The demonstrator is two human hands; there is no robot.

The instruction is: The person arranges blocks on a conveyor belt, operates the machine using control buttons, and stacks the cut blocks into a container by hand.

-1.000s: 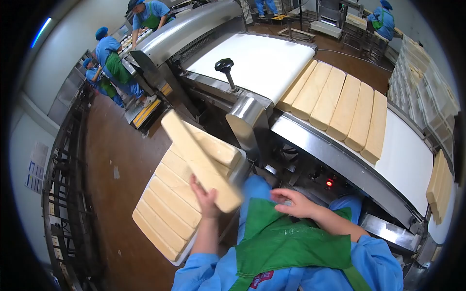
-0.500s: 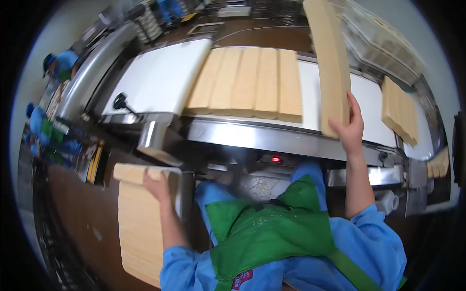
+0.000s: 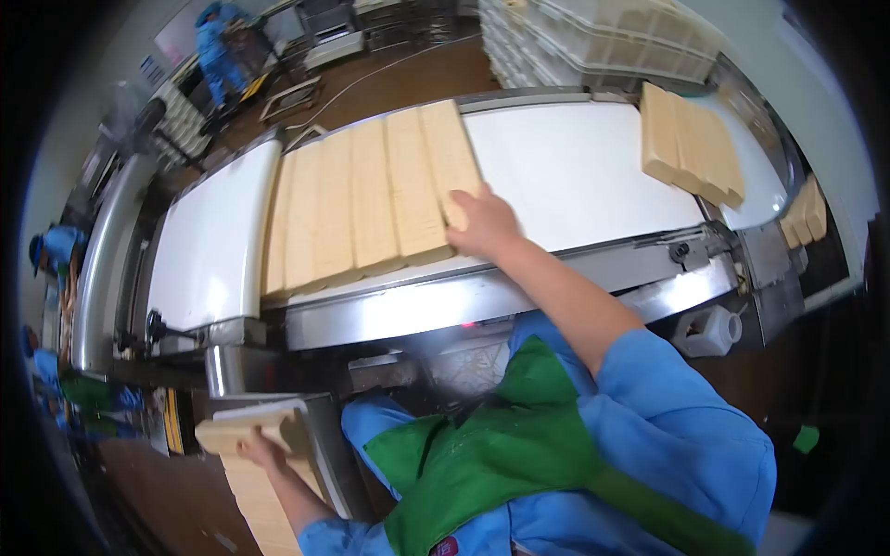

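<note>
Long pale dough-like blocks [image 3: 357, 195] lie side by side across the white belt [image 3: 565, 176]. My right hand [image 3: 484, 222] grips the near end of the rightmost block [image 3: 451, 153], which touches its neighbour. Low at the left, my left hand [image 3: 263, 451] is closed on the top block [image 3: 246, 433] of a stack on a white tray [image 3: 326, 463]. More blocks [image 3: 250, 500] lie below it, partly hidden by my forearm.
Further blocks [image 3: 691, 148] rest at the belt's right end. Behind the belt stand stacked white crates [image 3: 603, 42]. A metal roller cover [image 3: 107, 269] and a black knob [image 3: 156, 326] are at the left. Co-workers [image 3: 215, 56] stand farther off. A white jug [image 3: 712, 332] sits below the belt.
The block in my right hand has come down onto the belt and moved left against the row. My left hand stays at the stack's top block. The view has shifted right.
</note>
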